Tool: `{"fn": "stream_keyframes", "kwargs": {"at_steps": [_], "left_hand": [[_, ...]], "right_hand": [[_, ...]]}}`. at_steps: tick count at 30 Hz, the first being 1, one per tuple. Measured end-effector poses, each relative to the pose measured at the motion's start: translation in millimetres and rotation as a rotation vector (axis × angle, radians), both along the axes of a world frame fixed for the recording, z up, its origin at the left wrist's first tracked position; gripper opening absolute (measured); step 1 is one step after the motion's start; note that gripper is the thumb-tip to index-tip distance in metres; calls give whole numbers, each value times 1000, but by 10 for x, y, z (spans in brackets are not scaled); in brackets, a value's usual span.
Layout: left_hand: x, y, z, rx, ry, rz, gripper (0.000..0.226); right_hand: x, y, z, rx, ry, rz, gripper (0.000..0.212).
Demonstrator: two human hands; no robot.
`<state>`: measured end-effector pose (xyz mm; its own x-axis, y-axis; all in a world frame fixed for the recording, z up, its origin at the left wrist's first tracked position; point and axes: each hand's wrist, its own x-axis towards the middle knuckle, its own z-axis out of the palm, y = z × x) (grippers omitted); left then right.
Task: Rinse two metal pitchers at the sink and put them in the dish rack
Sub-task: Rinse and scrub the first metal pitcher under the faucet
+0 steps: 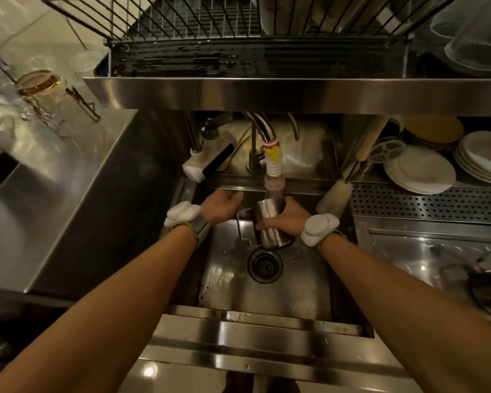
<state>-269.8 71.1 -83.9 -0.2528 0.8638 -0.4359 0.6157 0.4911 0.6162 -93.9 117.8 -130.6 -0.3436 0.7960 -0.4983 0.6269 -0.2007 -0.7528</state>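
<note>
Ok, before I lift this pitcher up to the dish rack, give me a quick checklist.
1. Right hand gripping the metal pitcher by its body: ok.
2. Pitcher mouth under the faucet nozzle: ok.
3. Water running into it: cannot tell.
4. Left hand holding the pitcher's handle side firmly: cannot tell.
5. Free wire slots in the left part of the dish rack: ok.
6. Second pitcher located: cannot tell, none plainly in view.

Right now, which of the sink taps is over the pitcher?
The tap with the yellow clip and white ribbed nozzle: its clear tip meets the pitcher held by the right hand. The others stand clear of it.
</note>
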Motion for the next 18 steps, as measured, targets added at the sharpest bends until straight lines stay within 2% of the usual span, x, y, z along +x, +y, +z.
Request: {"fn": "stream_keyframes", "kwargs": {"at_steps": [2,6,9,14,18], "left_hand": [[-69,-19,-7,-13,1,-18,49],[-222,-33,-68,-53,-38,-43,41],[-296,-30,-71,-38,-26,-48,37],[-350,0,-12,1,-44,-92,39],[-322,31,-2,-18,-30,-115,43]], "right_hand": [[0,-88,58,-9,-26,-4,97],[-15,-103,73,60,-7,-209,97],[-86,-162,111,83,40,-111,91],[3,-180,91,160,70,-208,90],[-41,-180,85,116,58,-190,91]]}}
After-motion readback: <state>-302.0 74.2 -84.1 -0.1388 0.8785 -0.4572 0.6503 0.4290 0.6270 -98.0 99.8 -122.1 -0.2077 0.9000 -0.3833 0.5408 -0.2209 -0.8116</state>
